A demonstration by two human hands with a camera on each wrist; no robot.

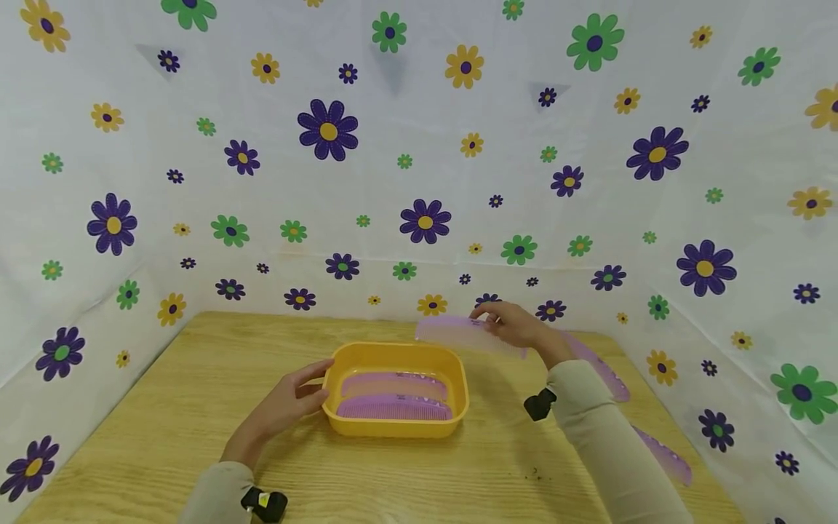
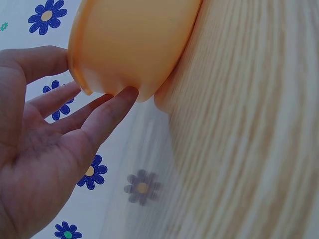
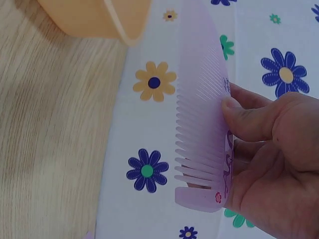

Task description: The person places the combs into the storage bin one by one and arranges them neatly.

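Note:
A yellow plastic basin (image 1: 396, 429) stands on the table with two translucent purple combs (image 1: 393, 409) lying lengthwise inside it. At its left end, my left hand (image 1: 288, 404) touches the outside of the wall and rim with extended fingers (image 2: 112, 112). Beyond the basin's right back corner, my right hand (image 1: 517, 325) pinches another purple comb (image 1: 448, 330) by its decorated spine, thumb on one face. In the right wrist view this comb (image 3: 202, 99) has its teeth toward the table side, with dark printed swirls near my fingers.
Two more purple combs lie on the right of the wooden table (image 1: 262, 473): one comb (image 1: 599, 367) behind my right forearm, another comb (image 1: 668, 458) nearer the front. Small dark specks (image 1: 537, 474) dot the tabletop. A flower-printed white cloth (image 1: 366, 189) encloses the back and sides.

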